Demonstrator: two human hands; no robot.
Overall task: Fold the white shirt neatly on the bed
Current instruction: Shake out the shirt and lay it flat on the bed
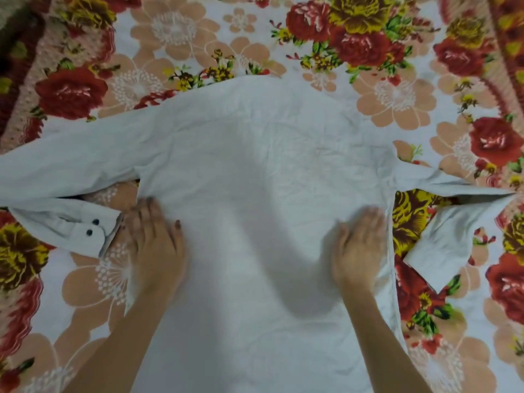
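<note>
head view: white shirt (255, 171) spread back-up at frame centre on floral bedsheet (198, 32); left hand (157, 242) and right hand (358, 245) pressed flat, smoothing. next, likely: fold sleeves inward.

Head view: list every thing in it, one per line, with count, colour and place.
white shirt: one, white, spread flat mid-bed
sleeves: two, white, stretched out to each side, both doubled back toward the person
cuff buttons: two, dark, on the left sleeve's cuff
bedsheet: one, white with red, peach and yellow flowers, under everything
left hand: one, bare, flat on the shirt's left edge beside the cuff
right hand: one, bare, flat on the shirt near its right edge
</note>
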